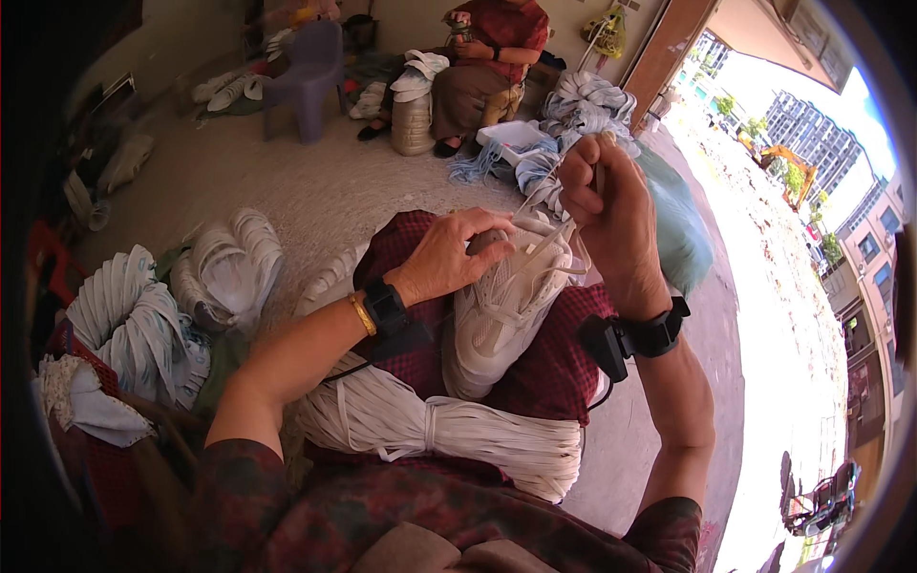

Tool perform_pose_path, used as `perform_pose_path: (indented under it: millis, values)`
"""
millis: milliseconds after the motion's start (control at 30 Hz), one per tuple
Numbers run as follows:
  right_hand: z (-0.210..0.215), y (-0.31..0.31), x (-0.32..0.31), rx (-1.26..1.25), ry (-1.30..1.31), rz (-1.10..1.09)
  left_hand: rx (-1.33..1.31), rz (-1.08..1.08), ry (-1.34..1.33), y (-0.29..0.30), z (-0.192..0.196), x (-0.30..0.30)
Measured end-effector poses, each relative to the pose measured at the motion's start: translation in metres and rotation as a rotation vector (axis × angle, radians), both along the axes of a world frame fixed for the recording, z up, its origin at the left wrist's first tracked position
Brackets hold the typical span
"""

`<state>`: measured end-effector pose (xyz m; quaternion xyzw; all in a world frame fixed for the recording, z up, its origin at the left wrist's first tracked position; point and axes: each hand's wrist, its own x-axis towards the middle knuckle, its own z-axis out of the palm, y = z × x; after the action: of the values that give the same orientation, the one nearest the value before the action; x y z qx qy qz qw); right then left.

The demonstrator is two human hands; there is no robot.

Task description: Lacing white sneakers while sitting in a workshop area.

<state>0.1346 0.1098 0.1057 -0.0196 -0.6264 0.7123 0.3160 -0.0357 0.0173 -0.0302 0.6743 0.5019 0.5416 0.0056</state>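
A cream-white sneaker (499,320) rests between my knees on dark red checked cloth, its toe toward me. My left hand (463,250) grips the sneaker's left side near the laced opening, fingers and thumb bent round the edge. Raised above and to the right, my right hand (611,196) is closed in a fist round a white shoelace (538,193), which runs down to the sneaker. Other lace loops lie loose over the tongue. Across my lap stretches a thick bundle of white shoelaces (478,441), tied round its middle.
Stacked white shoe uppers (134,320) stand on the left, with more uppers (229,267) beside them. Ahead are a purple chair (310,81), a seated person (492,62), a white tray (516,138) and piled uppers (587,100). A green sack (678,224) sits at the right.
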Motion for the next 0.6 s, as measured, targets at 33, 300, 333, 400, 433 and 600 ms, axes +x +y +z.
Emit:
perform_pose_path:
  millis: [33,300,333,400,433,600]
  values:
    - [0.006,-0.007,0.0,-0.031,0.083,0.054,-0.005,-0.009,-0.002,-0.001,-0.002,0.0]
    - [0.073,-0.046,-0.008,0.587,0.057,-0.246,0.091,0.023,0.094,0.009,-0.005,-0.009]
    - [0.077,-0.053,-0.011,0.409,0.169,-0.016,0.092,0.012,0.103,0.009,-0.003,-0.01]
    - [0.097,-0.045,-0.005,0.47,0.299,0.402,-0.021,-0.004,0.06,0.008,0.003,-0.009]
    - [0.107,-0.066,0.003,0.214,0.365,0.487,-0.024,-0.007,0.069,0.005,0.003,-0.011]
    - [0.151,-0.09,-0.002,0.502,0.56,0.114,0.091,0.129,0.181,-0.001,-0.013,-0.021]
